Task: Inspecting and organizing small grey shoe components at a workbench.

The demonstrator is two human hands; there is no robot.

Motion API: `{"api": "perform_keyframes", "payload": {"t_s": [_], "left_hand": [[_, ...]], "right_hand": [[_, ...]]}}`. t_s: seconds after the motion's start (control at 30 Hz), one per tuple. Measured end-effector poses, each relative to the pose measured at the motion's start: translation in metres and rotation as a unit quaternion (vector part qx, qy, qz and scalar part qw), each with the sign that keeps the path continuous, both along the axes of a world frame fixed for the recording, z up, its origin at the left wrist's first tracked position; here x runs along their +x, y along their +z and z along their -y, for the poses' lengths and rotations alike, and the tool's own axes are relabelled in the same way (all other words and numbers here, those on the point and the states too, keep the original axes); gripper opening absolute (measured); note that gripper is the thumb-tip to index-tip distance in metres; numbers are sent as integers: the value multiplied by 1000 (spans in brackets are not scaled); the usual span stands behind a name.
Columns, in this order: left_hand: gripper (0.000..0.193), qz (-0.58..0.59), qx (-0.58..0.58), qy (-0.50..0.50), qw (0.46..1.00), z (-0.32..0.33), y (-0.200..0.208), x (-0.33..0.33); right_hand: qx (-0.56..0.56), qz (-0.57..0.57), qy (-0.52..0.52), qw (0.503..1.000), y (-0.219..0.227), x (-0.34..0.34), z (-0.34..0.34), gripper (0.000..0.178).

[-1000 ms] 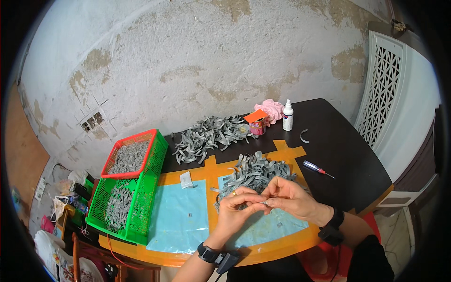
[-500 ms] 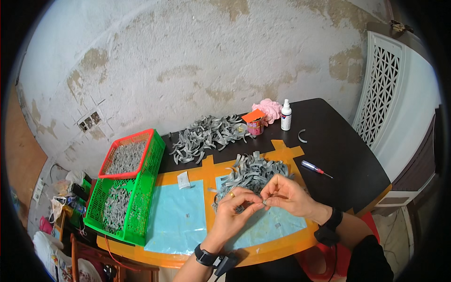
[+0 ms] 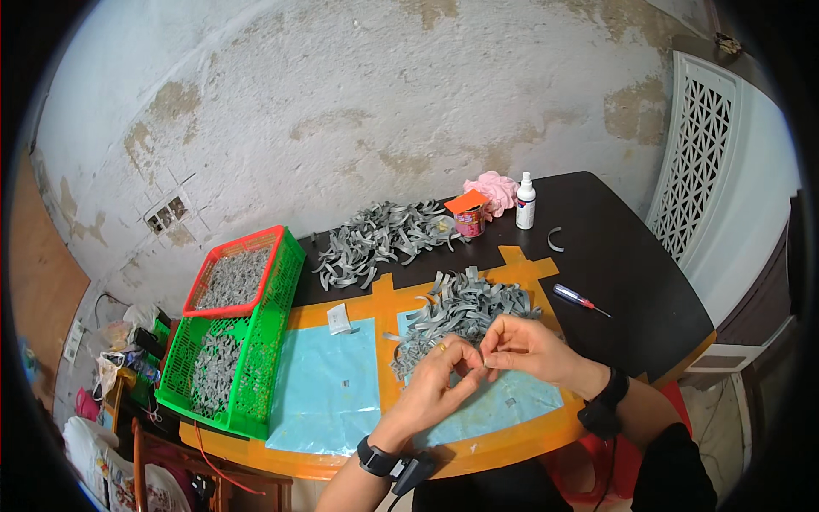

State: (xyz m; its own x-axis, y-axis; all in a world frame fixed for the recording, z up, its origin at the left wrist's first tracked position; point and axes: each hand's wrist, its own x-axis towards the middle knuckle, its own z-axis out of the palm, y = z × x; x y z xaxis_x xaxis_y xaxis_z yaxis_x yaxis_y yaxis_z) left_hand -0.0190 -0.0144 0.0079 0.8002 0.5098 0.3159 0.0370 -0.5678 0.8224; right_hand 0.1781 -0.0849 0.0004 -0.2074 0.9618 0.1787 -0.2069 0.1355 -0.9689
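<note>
My left hand [image 3: 437,386], with a ring on one finger, meets my right hand [image 3: 536,357] fingertip to fingertip above the near right part of the table. Both are closed in a pinch on something small and pale, mostly hidden by the fingers and too small to name. Just beyond them lies a heap of curved grey strips [image 3: 465,305], which partly covers a light blue sheet [image 3: 486,418]. A second pile of grey strips [image 3: 384,239] lies farther back on the dark tabletop.
At left, a green plastic basket [image 3: 286,290] holds small grey pieces, with a red-rimmed basket [image 3: 278,256] set on it. A screwdriver [image 3: 580,300], white spray bottle [image 3: 525,205], tin with an orange card [image 3: 470,222] and pink cloth [image 3: 495,189] stand or lie on the table [image 3: 648,282].
The view has shifted slightly. My left fingers have curled in more, while both hands stay together at the fingertips.
</note>
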Motion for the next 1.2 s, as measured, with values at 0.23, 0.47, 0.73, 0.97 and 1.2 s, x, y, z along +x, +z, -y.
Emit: {"api": "perform_keyframes", "payload": {"t_s": [0.23,0.47,0.73,0.97,1.2], "left_hand": [[5,45,-68,-29,996,0,-4,5],[5,159,-278,-51,946,8,-12,12],[19,193,-339,-7,921,-2,-5,6],[27,158,-207,4,965,-5,-5,3],[12,98,-18,61,993,0,-2,5]], "right_hand": [[-80,-147,36,985,4,-5,4,12],[-82,-240,49,966,4,-3,5,13],[-53,-183,10,982,9,-2,5,17],[-8,-57,-31,998,15,0,6,24],[8,1,-42,999,10,-1,6,28]]}}
